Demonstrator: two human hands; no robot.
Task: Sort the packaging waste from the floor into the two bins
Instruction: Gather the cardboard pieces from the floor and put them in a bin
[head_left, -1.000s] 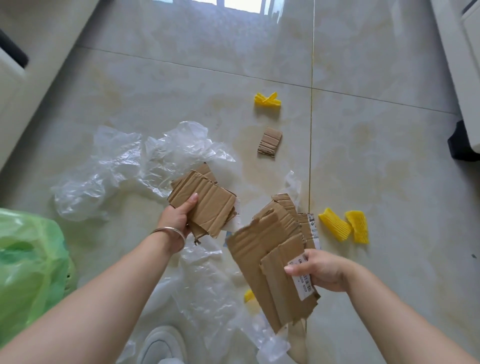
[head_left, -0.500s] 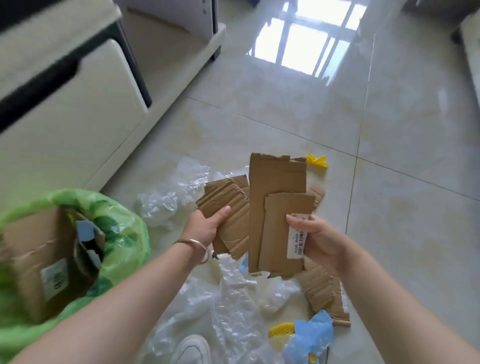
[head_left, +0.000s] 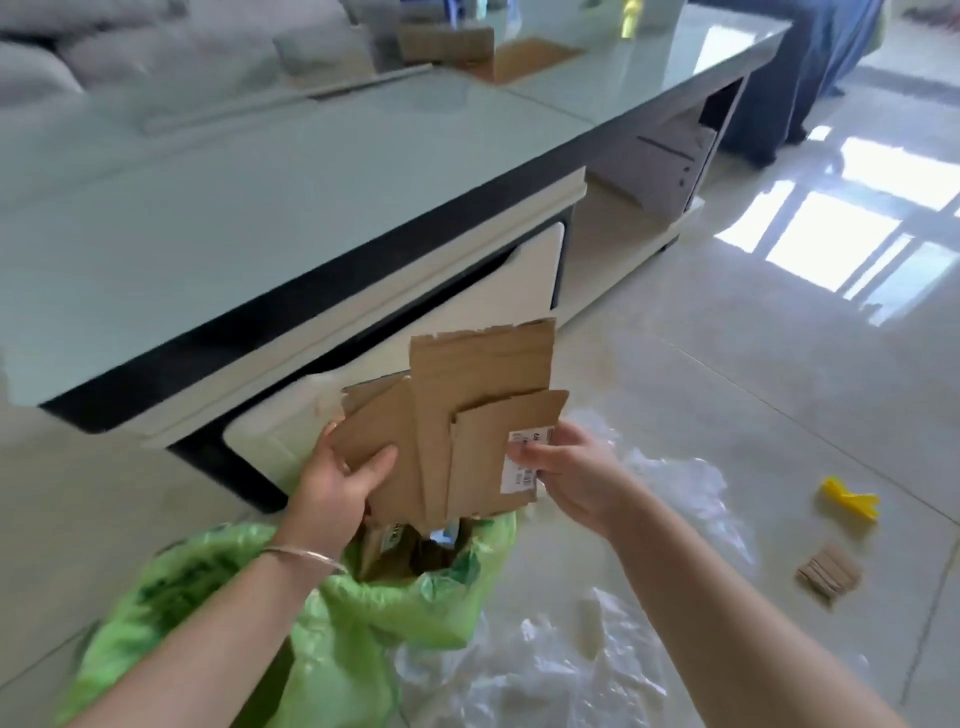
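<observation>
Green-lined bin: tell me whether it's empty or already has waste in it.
Not empty. The green-lined bin already holds cardboard pieces, visible through its opening under the cardboard stack that the left hand and right hand hold above it.

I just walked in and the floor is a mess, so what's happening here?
A person is sorting packaging waste. The left hand and right hand both grip a stack of torn brown cardboard pieces, holding it just above the bin lined with a green plastic bag, which already has cardboard inside. Crumpled clear plastic film, a small brown corrugated cardboard scrap and a yellow foam piece lie on the floor.
</observation>
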